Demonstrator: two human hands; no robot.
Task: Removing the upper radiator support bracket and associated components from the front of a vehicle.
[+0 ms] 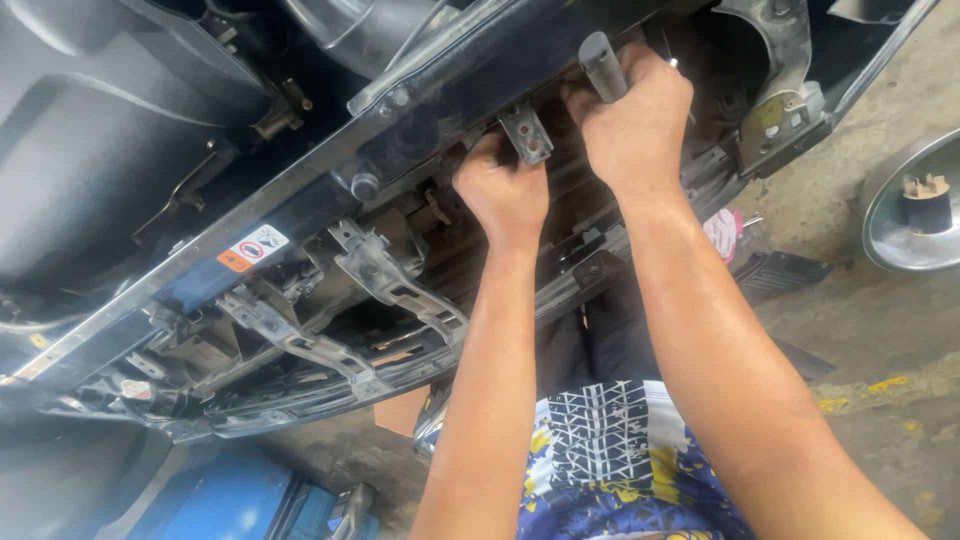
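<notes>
The stripped front end of a car [300,200] fills most of the view from the head camera, its bare black crossbeam [330,170] running from lower left up to the upper right. Every place below is given relative to that crossbeam.

Below the crossbeam, two grey metal struts [390,280] slant down toward a lower rail. Stuck on the crossbeam's face, left of its middle, sits a white and orange warning label [250,248]. Far to the right of the crossbeam, on the concrete floor [880,330], lies a round silvery bowl-shaped housing [905,215]; inside it stands a small black and tan socket piece [927,200], upright and near the bowl's centre. Down at the lower left, under the crossbeam, a blue box-like thing [240,495] shows only in part, and what it holds cannot be made out.

The right hand [635,125] reaches up just under the crossbeam's right part and is wrapped tight around the dark grey handle [603,65] of a tool, whose working end is hidden behind the fingers. The left hand [503,190] is clenched just below the crossbeam's middle, touching a small grey metal bracket [527,135]; whether it grips the bracket or something behind it, I cannot tell.
</notes>
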